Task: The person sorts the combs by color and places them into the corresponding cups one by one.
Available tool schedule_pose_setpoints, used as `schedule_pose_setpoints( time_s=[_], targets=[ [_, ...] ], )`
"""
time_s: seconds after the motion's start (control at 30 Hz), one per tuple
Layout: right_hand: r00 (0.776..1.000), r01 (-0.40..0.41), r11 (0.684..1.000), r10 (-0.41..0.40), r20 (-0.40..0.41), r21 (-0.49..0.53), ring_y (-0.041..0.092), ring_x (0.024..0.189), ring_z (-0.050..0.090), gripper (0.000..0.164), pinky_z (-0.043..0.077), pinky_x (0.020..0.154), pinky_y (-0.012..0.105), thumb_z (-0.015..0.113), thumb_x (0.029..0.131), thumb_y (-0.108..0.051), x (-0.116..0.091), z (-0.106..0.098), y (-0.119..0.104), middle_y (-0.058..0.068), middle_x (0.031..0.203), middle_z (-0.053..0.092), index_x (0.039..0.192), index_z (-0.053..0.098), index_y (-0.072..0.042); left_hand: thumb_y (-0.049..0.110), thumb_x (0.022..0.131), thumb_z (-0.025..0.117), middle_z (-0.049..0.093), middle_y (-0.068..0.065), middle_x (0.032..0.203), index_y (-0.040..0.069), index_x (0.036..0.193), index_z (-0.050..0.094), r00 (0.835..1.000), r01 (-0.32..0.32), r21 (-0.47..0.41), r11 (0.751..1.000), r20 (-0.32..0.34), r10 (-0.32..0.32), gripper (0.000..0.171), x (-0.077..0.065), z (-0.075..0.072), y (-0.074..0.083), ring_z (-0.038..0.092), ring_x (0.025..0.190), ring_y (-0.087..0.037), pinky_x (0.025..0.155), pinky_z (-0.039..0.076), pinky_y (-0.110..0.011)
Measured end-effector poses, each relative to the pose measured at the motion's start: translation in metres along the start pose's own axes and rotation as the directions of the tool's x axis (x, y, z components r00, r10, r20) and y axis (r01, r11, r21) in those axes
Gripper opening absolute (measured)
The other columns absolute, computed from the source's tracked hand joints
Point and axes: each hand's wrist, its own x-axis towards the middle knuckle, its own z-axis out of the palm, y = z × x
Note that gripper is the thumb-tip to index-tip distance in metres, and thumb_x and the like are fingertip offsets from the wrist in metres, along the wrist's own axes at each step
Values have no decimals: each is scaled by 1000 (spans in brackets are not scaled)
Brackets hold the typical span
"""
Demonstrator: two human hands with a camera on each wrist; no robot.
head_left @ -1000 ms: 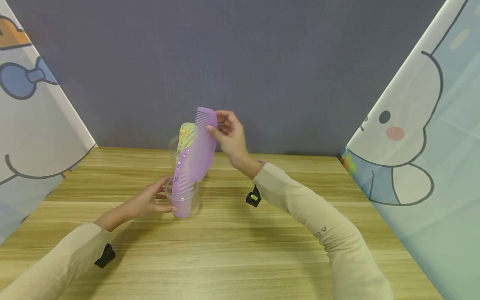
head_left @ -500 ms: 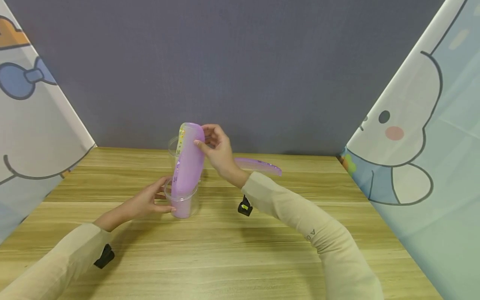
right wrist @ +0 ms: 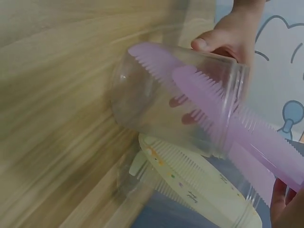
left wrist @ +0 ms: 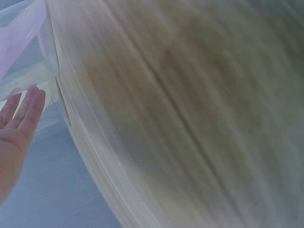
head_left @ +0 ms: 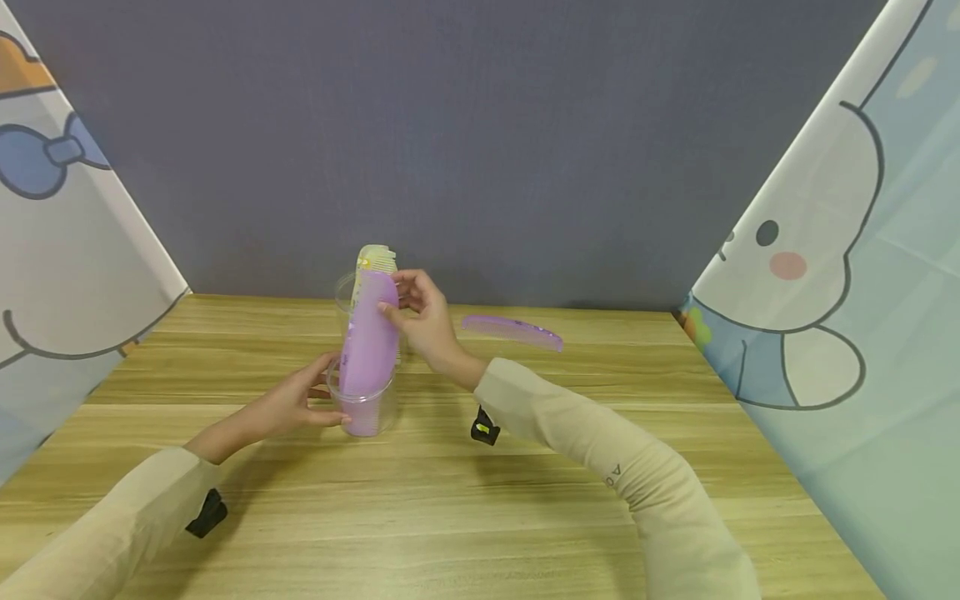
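My right hand (head_left: 429, 321) pinches the upper part of a light purple comb (head_left: 371, 342), whose lower end is down inside the front clear plastic cup (right wrist: 130, 97). Another purple comb (right wrist: 151, 58) leans in that same cup, mostly hidden behind the held one in the head view. My left hand (head_left: 288, 408) holds the cup from its left side, thumb in front and fingers behind; the left wrist view catches these fingers (left wrist: 32, 114) at the cup's wall. Just behind, a second clear cup (head_left: 343, 293) contains pale yellow combs (right wrist: 204, 185).
A third purple comb (head_left: 516, 331) lies flat on the wooden table (head_left: 480, 517), right of the cups. A dark grey panel (head_left: 480, 150) rises along the back. Cartoon-printed cloths (head_left: 817, 350) flank both sides.
My right hand has come down and left, lowering the purple comb into the front cup. The comb on the table, earlier hidden behind the right arm, shows fully. The left hand stays put.
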Motion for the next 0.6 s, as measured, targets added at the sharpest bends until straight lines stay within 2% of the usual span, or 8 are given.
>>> schedule_pose_setpoints(
  time_s=[0.13, 0.2, 0.33, 0.4, 0.6],
  targets=[
    [1000, -10, 1000, 11, 11, -27, 27, 84, 59, 35, 53, 74, 22, 62, 80, 8, -3, 2, 3, 27, 99, 59, 112, 49, 5, 17, 75, 76, 46, -21, 128, -1, 138, 25, 1000, -19, 2, 1000, -16, 19, 83, 0, 0, -2, 54, 103, -3, 82, 54, -39],
    [1000, -11, 999, 12, 21, -40, 25, 81, 59, 35, 53, 71, 19, 62, 80, 9, -4, 3, 5, 27, 98, 59, 112, 49, 4, 16, 74, 76, 47, -22, 127, -2, 138, 26, 999, -31, 15, 999, -23, 32, 83, 1, 0, -2, 56, 103, -8, 81, 55, -39],
    [999, -15, 998, 16, 32, -54, 22, 80, 58, 34, 53, 70, 19, 62, 80, 9, -6, 5, 8, 26, 98, 59, 111, 49, 4, 14, 73, 76, 47, -25, 126, -5, 136, 26, 999, -44, 27, 999, -24, 44, 82, 2, 1, -2, 57, 103, -29, 79, 55, -38],
    [999, -22, 998, 24, 30, -56, 22, 81, 58, 34, 53, 71, 18, 62, 80, 9, -7, 6, 10, 25, 98, 59, 111, 49, 4, 14, 74, 76, 46, -26, 126, -6, 136, 26, 999, -41, 24, 999, -19, 41, 82, 2, 1, -1, 56, 104, -36, 79, 56, -38],
    [998, -43, 997, 45, 36, -57, 35, 87, 58, 36, 50, 71, 15, 62, 80, 9, -8, 7, 10, 28, 101, 58, 113, 49, 6, 13, 73, 76, 45, -26, 127, -5, 136, 26, 999, -44, 31, 999, -24, 45, 83, 2, 0, -1, 55, 103, -35, 79, 56, -38]
  ],
)
